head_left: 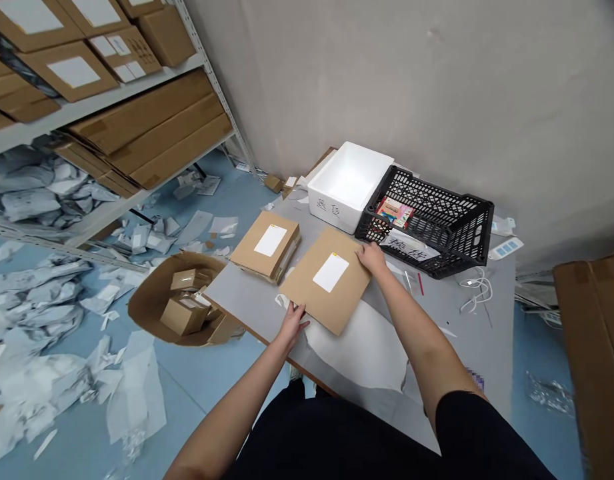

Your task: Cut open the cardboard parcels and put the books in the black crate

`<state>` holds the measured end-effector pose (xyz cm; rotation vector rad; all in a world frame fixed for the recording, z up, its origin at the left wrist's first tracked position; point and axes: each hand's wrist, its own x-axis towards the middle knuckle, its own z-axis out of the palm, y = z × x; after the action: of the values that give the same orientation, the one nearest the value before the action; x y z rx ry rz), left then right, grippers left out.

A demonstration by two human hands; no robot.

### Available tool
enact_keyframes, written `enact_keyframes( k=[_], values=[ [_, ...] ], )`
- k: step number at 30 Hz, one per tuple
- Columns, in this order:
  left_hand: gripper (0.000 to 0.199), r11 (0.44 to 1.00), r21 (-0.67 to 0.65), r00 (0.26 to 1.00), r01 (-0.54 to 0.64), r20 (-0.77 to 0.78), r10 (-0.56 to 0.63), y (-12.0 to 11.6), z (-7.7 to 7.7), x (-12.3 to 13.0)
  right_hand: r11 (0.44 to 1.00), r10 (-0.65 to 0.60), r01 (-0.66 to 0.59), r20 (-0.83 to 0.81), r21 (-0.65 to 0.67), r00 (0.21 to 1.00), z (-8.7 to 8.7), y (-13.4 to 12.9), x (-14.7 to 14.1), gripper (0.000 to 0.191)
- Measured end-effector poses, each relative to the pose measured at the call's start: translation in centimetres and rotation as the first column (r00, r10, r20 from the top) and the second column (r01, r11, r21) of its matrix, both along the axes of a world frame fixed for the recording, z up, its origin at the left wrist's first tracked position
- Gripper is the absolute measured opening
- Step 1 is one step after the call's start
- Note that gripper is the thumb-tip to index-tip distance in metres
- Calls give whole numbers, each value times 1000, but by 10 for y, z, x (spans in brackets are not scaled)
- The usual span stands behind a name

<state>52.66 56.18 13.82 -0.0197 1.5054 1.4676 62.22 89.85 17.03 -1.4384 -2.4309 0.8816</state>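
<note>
Both my hands grip a flat brown cardboard mailer [307, 270] with a white label [331, 272] on its upper face. My left hand [291, 323] holds its near left edge, thumb on top and fingers at the side. At the far right edge, my right hand [371, 259] is closed on the corner. To the left of the mailer, a stack of similar labelled brown mailers [267, 243] lies on the grey table [237, 293]. Beneath and nearer to me is a white sheet [359, 350].
Behind stand a white foam box [334, 207] and a black plastic crate [437, 220] with small packs inside. A white cable [479, 290] lies on the right. An open carton [141, 313] of small boxes stands left of the table. Grey bags [41, 287] litter the floor below loaded shelves [131, 83].
</note>
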Motion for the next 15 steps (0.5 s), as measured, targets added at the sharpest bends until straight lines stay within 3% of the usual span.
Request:
enact_keyframes(
  k=[5, 8, 10, 13, 15],
  values=[
    [65, 996, 48, 990, 71, -128, -64, 1, 4, 4, 982, -189, 189, 1, -4, 982, -8, -63, 110, 26],
    [67, 981, 129, 976, 147, -179, -123, 11, 6, 0, 942, -333, 332, -4, -43, 943, -16, -114, 178, 26],
    [65, 965, 114, 962, 234, -174, -212, 21, 7, -6, 896, -430, 421, -43, -139, 902, -20, -142, 212, 29],
    [58, 945, 2, 939, 326, -113, -324, 43, 9, -13, 824, -526, 457, -152, -336, 837, -25, -157, 237, 33],
    [57, 941, -14, 938, 339, -67, -339, 58, 9, -12, 811, -518, 392, -221, -435, 827, -24, -152, 234, 39]
  ],
)
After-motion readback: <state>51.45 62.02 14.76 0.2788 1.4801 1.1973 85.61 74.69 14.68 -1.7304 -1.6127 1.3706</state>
